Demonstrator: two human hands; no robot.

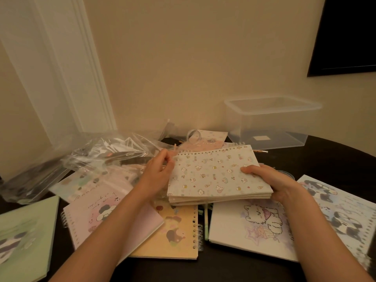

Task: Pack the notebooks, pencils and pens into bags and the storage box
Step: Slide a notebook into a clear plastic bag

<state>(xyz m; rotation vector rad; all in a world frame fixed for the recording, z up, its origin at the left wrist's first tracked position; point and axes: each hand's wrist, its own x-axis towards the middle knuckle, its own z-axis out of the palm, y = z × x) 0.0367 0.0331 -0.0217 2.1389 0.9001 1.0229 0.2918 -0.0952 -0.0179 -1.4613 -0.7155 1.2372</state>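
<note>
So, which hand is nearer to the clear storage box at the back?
Right. The right hand grips the right edge of the patterned notebook, just in front of the storage box. The left hand is at the notebook's left edge, farther off to the box's left.

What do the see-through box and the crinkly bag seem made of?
The box looks like rigid clear plastic, slightly frosted: the wall shows through it. The bag seems thin glossy plastic film: it crumples and throws bright glints.

At least eight notebooks (217, 176), one storage box (272, 123).
</note>
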